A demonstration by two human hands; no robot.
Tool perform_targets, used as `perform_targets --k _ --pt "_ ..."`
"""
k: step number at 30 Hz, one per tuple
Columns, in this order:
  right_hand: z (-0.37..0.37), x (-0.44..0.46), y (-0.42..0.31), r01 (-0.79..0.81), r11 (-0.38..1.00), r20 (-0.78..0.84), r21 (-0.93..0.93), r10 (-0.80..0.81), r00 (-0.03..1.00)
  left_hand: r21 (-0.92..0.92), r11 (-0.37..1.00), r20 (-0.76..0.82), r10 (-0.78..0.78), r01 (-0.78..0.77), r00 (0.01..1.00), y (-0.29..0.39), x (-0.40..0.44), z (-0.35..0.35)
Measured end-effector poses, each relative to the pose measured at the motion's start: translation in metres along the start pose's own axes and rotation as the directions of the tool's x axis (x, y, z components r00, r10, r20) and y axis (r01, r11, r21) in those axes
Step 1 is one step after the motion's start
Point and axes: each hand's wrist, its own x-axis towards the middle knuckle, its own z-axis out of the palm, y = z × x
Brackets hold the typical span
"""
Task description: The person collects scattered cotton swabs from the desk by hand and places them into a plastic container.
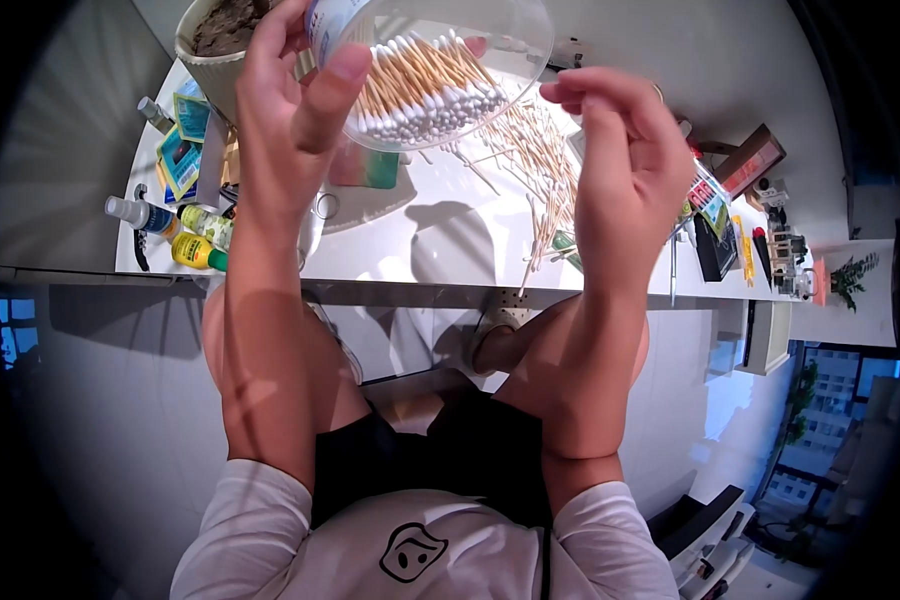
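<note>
- Nearest me, my white T-shirt (340,550) bears a black outlined print, and black shorts (430,440) cover my lap.
- My right hand (630,150) is raised above the desk, fingers loosely curled, fingertips close by the tub's rim. I can't tell whether they touch it or pinch anything.
- My left hand (295,100) grips the clear tub (523,30), thumb on the near side.
- The tub is tilted above the desk, its mouth towards me. Inside, cotton swabs (425,80) with wooden sticks lie packed side by side, their white tips bunched at both ends.
- Below, on the white desk (365,262), loose swabs (540,150) lie scattered in a heap, pointing many ways.
- To my left on the desk, a yellow bottle (192,251) with a green cap lies near a spray bottle (150,216).
- Further back stands a ribbed plant pot (210,75).
- Far off to my right is a leafy green plant (852,280).
</note>
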Motion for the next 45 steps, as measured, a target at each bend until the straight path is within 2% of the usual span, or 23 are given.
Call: perform_targets --k 2,4,5,7,9,10,12,16,19,21,22,25,27,28,30,31,33,34,36,37,39,43,45 --pt "0.000 -0.001 0.009 -0.141 0.967 0.086 -0.211 0.162 0.983 0.021 1.000 -0.013 0.009 -0.008 1.000 0.000 0.000 0.000" --pt "0.003 -0.007 0.022 -0.178 0.896 0.218 -0.407 0.285 0.933 0.076 0.996 -0.011 0.039 -0.038 0.999 -0.003 0.001 -0.004" --pt "0.006 -0.013 0.035 -0.149 0.872 0.269 -0.467 0.301 0.915 0.131 0.989 -0.007 0.070 -0.068 0.998 -0.004 0.001 -0.005" --pt "0.010 -0.026 0.064 -0.119 0.843 0.316 -0.525 0.323 0.892 0.127 0.990 -0.017 0.061 -0.058 0.998 -0.003 0.002 -0.005" --pt "0.012 -0.036 0.089 0.118 0.814 0.376 -0.568 0.130 0.917 0.125 0.991 -0.029 0.051 -0.047 0.998 -0.003 0.003 -0.007" --pt "0.013 -0.039 0.097 0.117 0.814 0.377 -0.568 0.131 0.917 0.125 0.991 -0.019 0.057 -0.054 0.998 -0.004 0.004 -0.009" --pt "0.015 -0.042 0.108 0.061 0.728 0.424 -0.683 0.328 0.844 0.125 0.990 -0.009 0.062 -0.060 0.998 -0.006 0.004 -0.010" --pt "0.022 -0.045 0.122 0.067 0.717 0.401 -0.694 0.308 0.863 0.082 0.994 -0.042 0.073 -0.069 0.996 -0.008 0.004 -0.009" --pt "0.021 -0.044 0.123 -0.006 0.750 0.381 -0.662 0.343 0.858 0.073 0.993 -0.034 0.093 -0.091 0.995 -0.011 0.005 -0.011" --pt "0.006 -0.036 0.117 -0.138 0.801 0.279 -0.583 0.357 0.892 0.068 0.993 -0.021 0.095 -0.093 0.995 -0.013 0.005 -0.014" --pt "-0.007 -0.031 0.107 -0.026 0.791 0.267 -0.611 0.237 0.934 0.071 0.991 0.000 0.112 -0.112 0.994 -0.013 0.006 -0.016" --pt "-0.048 -0.019 0.067 0.011 0.750 0.293 -0.662 0.245 0.924 0.056 0.993 -0.010 0.105 -0.105 0.994 -0.011 0.009 -0.013" --pt "-0.066 -0.028 0.041 0.030 0.597 0.425 -0.802 0.535 0.730 0.044 0.996 -0.043 0.078 -0.076 0.996 -0.010 0.008 -0.011" --pt "-0.069 -0.039 0.037 0.033 0.593 0.425 -0.805 0.536 0.730 0.052 0.996 -0.046 0.075 -0.072 0.996 -0.010 0.008 -0.011" --pt "-0.069 -0.067 0.040 0.126 0.695 0.597 -0.708 0.494 0.632 0.055 0.996 -0.050 0.074 -0.071 0.996 -0.009 0.007 -0.009" --pt "-0.068 -0.079 0.041 0.131 0.693 0.598 -0.709 0.492 0.633 0.044 0.997 -0.051 0.065 -0.063 0.997 -0.008 0.007 -0.009" --pt "-0.061 -0.098 0.046 0.312 0.704 0.725 -0.638 0.413 0.552 0.039 0.998 -0.058 0.057 -0.055 0.997 -0.008 0.006 -0.010" --pt "-0.059 -0.101 0.047 0.312 0.704 0.725 -0.637 0.412 0.551 0.029 0.997 -0.064 0.072 -0.070 0.995 -0.010 0.006 -0.010" --pt "-0.056 -0.103 0.050 0.471 0.685 0.815 -0.557 0.341 0.468 0.016 0.996 -0.065 0.091 -0.090 0.994 -0.011 0.005 -0.011" --pt "-0.056 -0.103 0.051 0.470 0.681 0.812 -0.561 0.343 0.473 0.018 0.996 -0.044 0.083 -0.082 0.996 -0.010 0.005 -0.012" --pt "-0.056 -0.100 0.054 0.488 0.734 0.855 -0.473 0.248 0.456 0.019 0.996 -0.025 0.083 -0.083 0.996 -0.008 0.005 -0.011" --pt "-0.054 -0.102 0.053 0.533 0.718 0.867 -0.447 0.202 0.455 0.003 0.998 -0.030 0.055 -0.055 0.998 -0.007 0.005 -0.009" --pt "-0.052 -0.102 0.051 0.542 0.701 0.851 -0.463 0.182 0.492 0.010 0.999 -0.024 0.047 -0.046 0.999 -0.007 0.003 -0.008"
